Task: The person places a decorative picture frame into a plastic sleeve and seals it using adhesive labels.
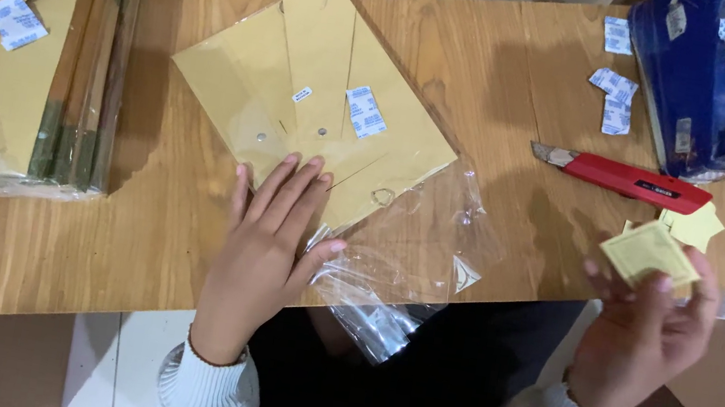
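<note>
Pressing flat left hand [266,237] on envelope [317,91]; right hand [646,327] fingers pinch yellow label [650,253]; red cutter [625,179] beside.

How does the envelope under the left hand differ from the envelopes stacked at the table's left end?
The envelope under the left hand lies alone, turned diagonally, half out of its clear sleeve. The stacked envelopes lie square to the table edge, piled several deep. Both are tan, with small white labels.

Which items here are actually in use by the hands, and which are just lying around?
In use:
- left hand pressing the yellow envelope in its clear plastic sleeve
- right hand holding a small yellow label

Lying about:
- red utility knife
- blue tape dispenser
- white packets
- envelope stack
</note>
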